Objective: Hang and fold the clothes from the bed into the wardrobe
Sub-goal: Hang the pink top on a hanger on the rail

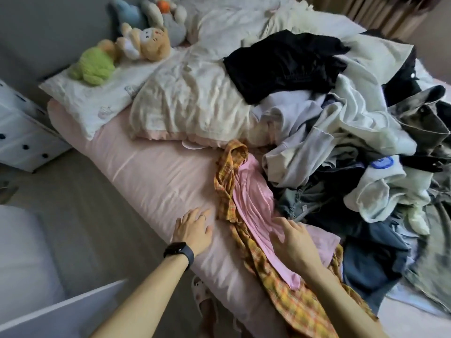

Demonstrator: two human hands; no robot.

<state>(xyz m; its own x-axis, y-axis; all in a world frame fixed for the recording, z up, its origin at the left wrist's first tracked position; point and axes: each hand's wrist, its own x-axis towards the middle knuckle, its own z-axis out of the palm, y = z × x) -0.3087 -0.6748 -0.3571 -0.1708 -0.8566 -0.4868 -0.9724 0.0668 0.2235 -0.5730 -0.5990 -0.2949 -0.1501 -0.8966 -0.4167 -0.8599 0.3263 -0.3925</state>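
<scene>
Bed (151, 172), pink sheet. Clothes pile (353, 154) heaped at 3 o'clock, unsorted. Left hand (194, 231) flat on sheet. Right hand (292, 240) spread over pink garment (253, 198) on plaid shirt (224, 181), at 6 o'clock. Neither hand grasps anything. Task looks barely begun.

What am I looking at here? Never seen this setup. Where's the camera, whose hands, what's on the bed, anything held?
No machine here: a person works with bare hands, and the single picture comes from a camera worn on the head, looking forward and down. The left hand, with a watch on its wrist, lies flat on the pink sheet of the bed. The right hand is spread over a pink garment lying on a yellow checked shirt; neither hand grips anything. To the right is a pile of clothes; pillows and soft toys sit at the far end.
</scene>
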